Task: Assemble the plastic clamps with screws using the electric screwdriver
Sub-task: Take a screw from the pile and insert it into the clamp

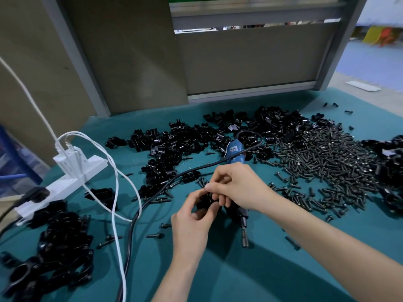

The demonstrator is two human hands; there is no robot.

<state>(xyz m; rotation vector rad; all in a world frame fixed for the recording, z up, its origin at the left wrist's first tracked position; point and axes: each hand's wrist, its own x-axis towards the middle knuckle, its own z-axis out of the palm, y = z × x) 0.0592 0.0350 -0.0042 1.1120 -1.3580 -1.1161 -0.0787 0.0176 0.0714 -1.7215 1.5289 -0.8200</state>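
- We saw the left hand (192, 216) and right hand (237, 188) meet at the centre of the teal-covered table (239, 280), both grips pinching one small black plastic clamp (206, 202).
- The blue electric screwdriver (234, 152) lay under the right hand, its dark metal bit end (244, 234) pointing toward 6 o'clock.
- A heap of black screws (322, 162) spread at 2 o'clock.
- Loose black clamps (174, 140) lay at 12 o'clock; another clamp pile (58, 240) sat at 8 o'clock.
- A white power strip (65, 182) lay at 9 o'clock.
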